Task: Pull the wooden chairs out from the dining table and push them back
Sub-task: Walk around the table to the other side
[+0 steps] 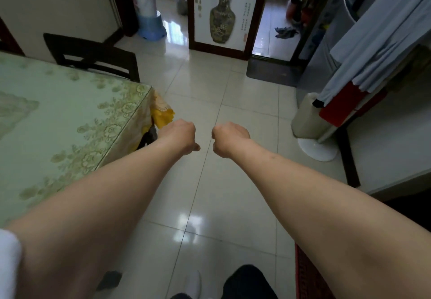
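A dining table with a glass top over a floral cloth fills the left of the head view. One dark wooden chair stands pushed in at the table's far end, only its backrest showing. Both my arms stretch forward over the tiled floor to the right of the table's corner. My left hand and my right hand hang side by side with fingers curled under, and neither holds anything. Neither hand touches the chair or the table.
A white pedestal fan base and a rack draped with cloth stand at the right. A vase picture panel and two doorways lie ahead, with a dark doormat. A blue stool stands beyond the left doorway.
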{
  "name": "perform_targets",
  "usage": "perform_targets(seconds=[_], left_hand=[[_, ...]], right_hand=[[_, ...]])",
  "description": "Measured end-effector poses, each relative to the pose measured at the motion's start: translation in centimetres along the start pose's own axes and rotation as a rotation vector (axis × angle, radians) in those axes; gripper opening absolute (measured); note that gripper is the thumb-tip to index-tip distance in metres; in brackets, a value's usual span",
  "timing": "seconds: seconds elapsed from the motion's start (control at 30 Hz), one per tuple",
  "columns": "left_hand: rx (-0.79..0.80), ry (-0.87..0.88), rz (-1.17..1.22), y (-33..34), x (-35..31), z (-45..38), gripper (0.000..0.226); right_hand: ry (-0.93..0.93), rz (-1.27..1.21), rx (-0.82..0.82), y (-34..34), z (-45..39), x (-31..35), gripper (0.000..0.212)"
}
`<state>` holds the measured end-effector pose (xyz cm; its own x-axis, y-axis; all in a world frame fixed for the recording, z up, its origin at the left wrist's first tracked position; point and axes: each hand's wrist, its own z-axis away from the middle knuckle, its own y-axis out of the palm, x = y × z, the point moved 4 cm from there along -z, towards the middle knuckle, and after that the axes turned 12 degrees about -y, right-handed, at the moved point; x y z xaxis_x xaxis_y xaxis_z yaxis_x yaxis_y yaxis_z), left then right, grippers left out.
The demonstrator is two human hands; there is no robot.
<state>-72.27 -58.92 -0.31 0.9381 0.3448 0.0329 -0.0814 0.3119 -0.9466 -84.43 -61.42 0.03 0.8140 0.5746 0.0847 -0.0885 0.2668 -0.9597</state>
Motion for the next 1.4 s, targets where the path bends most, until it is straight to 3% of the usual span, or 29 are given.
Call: perform_targets(seconds=[0.13,0.47,0.63,0.9,1.1,1.23,1.33,1.4], left_hand=[[-0.02,-0.027,0.002,-1.8,-3.2,-6.0,0.045],[-0.077,-0.29,0.122,-6.3,-8.9,-17.7,0.04],[-0.07,-0.401,0.177,-7.9,-10.2,-22.0,0.038],[-0.045,-0.533,0.215,-9.3,-7.2,-30.7,0.034],[-0.05,-0.619,0.252,-11.5,-3.3,-37.7,0.038],[-0.063,-0.673,0.264,-13.5,-0.3,-42.6,0.035],[-0.048,-0.702,0.254,-14.4,1.1,-45.3,0.036],[-0.032,-0.734,0.255,-14.9,2.0,-47.1,0.038]], right_hand=[[-0.043,0.019,-0.019,-1.6,-5.4,-4.7,0.026],[-0.335,0.138,-0.017,-7.2,-18.0,-14.9,0.014],[-0.427,0.176,-0.001,-8.6,-23.4,-17.9,0.035],[-0.589,0.203,0.02,-9.9,-34.4,-16.5,0.035],[-0.665,0.22,0.032,-12.3,-43.0,-14.6,0.016],[-0.705,0.219,0.026,-14.3,-48.9,-13.5,0.026],[-0.737,0.213,0.035,-15.3,-52.6,-13.0,0.018],[-0.766,0.218,0.041,-15.7,-55.3,-12.7,0.029]])
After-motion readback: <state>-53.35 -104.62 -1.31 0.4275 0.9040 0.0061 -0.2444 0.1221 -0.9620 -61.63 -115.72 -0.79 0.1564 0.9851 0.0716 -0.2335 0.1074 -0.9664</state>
